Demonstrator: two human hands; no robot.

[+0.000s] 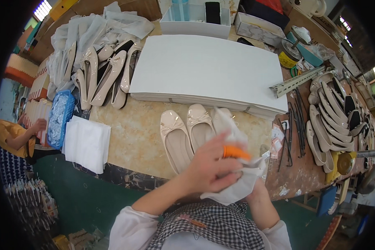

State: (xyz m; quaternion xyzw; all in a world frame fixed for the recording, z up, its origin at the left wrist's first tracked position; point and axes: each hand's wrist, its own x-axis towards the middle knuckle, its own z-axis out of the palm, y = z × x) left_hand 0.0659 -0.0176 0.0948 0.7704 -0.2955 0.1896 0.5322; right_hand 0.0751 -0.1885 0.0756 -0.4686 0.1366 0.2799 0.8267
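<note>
My left hand (210, 166), partly blurred, is closed over crumpled white tissue paper (227, 191) in front of me. Around one of its fingers is an orange band or sleeve (236, 152). My right hand (258, 191) is behind and under the same paper, so its fingers are hidden. Just beyond my left hand, two glossy beige ballet flats, a left one (175, 137) and a middle one (198, 121), lie side by side, toes away from me, with small bows. A third beige flat (221, 116) beside them is mostly covered by blurred white paper.
A large stack of white sheets (208, 66) lies behind the flats. More beige flats (108, 79) pile up at the left, near folded tissue (87, 143) and a blue basket (61, 118). At right are rows of flats (331, 116), dark rods (298, 125) and a metal angle bar (300, 83).
</note>
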